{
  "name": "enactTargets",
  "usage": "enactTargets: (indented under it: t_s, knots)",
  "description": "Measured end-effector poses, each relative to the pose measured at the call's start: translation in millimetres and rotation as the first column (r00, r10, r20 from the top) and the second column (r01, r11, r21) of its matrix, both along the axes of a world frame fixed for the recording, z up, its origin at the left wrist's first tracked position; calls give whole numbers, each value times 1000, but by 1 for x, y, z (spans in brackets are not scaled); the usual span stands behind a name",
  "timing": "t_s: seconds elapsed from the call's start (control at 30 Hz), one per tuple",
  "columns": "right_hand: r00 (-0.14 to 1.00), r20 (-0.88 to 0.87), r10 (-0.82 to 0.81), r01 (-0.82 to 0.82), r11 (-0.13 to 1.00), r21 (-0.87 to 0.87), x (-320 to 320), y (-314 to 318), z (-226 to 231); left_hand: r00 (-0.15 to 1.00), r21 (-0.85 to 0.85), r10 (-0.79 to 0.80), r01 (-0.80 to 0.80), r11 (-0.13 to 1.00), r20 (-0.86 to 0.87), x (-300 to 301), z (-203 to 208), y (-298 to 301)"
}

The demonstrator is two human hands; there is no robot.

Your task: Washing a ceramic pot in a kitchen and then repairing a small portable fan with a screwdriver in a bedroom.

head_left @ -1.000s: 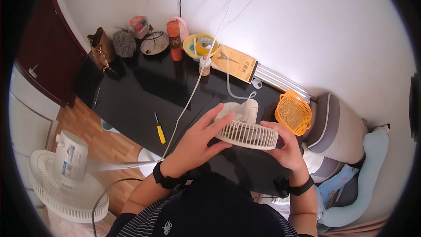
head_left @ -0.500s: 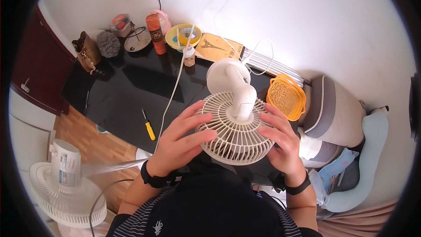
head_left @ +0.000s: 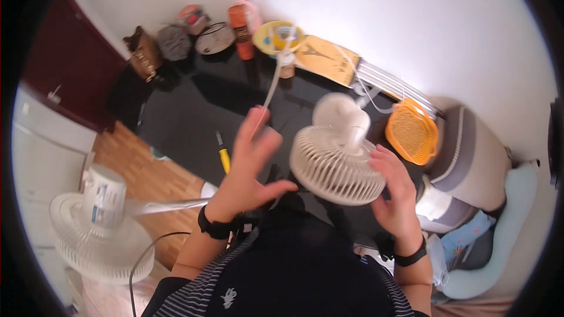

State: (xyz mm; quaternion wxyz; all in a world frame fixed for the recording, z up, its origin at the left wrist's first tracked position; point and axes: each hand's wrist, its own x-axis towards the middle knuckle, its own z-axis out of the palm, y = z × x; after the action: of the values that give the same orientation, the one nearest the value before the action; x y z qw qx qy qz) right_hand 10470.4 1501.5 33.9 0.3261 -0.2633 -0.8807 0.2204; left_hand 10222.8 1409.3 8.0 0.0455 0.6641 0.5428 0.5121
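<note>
A small white desk fan (head_left: 338, 170) stands on the black table, its round grille toward me and its base behind. My left hand (head_left: 255, 155) is off the fan, raised to its left with fingers spread and nothing in it. At the grille's right edge, my right hand (head_left: 395, 185) has its fingers on the rim and its thumb lower down, gripping it. A white cord (head_left: 275, 85) passes beyond my left hand. Partly behind that hand lies a screwdriver (head_left: 224, 157) with a yellow handle.
An orange basket (head_left: 412, 132) of small pale pieces sits to the right, beside grey cushions (head_left: 470, 161). Along the back are a yellow bowl (head_left: 264, 44) with tape, an orange cylinder (head_left: 239, 32) and a brown handbag (head_left: 144, 56). A larger white fan (head_left: 97, 235) stands at the lower left.
My left hand has let go of the grille and moved away to the left, fingers spreading. The fan's head has tilted, and my right hand stays at its right edge. The whole view has shifted.
</note>
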Motion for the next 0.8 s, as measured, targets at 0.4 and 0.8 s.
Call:
enactTargets:
  t_s: [0.4,0.8]
  knots:
    - [995,96,-10,65,803,-592,4,36,-81,670,-730,713,-592,342,-209,-115,-219,-40]
    - [996,84,-40,78,857,-510,34,36,-114,738,-429,354,-97,898,575,-38,-60,-38]
